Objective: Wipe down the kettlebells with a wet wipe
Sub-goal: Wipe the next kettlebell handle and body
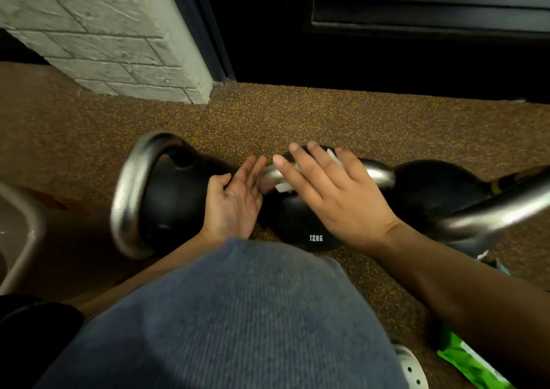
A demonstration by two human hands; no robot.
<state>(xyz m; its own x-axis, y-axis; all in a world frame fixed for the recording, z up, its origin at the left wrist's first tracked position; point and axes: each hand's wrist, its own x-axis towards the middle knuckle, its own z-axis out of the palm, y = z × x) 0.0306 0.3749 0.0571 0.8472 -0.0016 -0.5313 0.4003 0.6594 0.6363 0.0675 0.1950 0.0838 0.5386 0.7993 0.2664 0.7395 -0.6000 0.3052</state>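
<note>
Steel handle of the 12KG kettlebell (pixel 315 222) getting wiped, middle one of three on the speckled rubber floor (pixel 297 115)

right hand (pixel 336 192) lies flat and spread over the handle (pixel 378 174), pressing a white wet wipe (pixel 334 158) onto it. left hand (pixel 235 201) is half open, holding nothing, fingertips touching the bar's left end. handle runs left to right, so I'd guess the next wipe slides rightward along it; right hand's the nearer one
</note>
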